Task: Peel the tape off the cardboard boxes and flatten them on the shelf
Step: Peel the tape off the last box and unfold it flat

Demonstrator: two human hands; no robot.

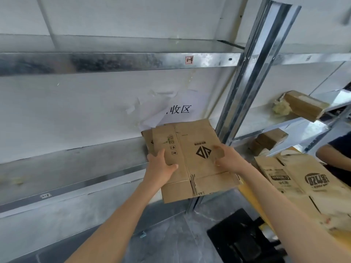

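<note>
Head view: a person's left hand (161, 165) and right hand (227, 157) each clasp a side edge of a flattened brown cardboard box (199, 133), thumbs on top. It is held over the grey galvanised metal shelf (76, 164), its far end near a white paper wall sign (178, 111) with black characters.

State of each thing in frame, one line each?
Brown cardboard box with black triangle logo: flattened, far end over metal shelf.
Left hand: grips its left edge.
Right hand: grips its right edge.
Brown cardboard box with round black print: flattened.
Small brown cardboard box at upper right: unflattened.
</note>
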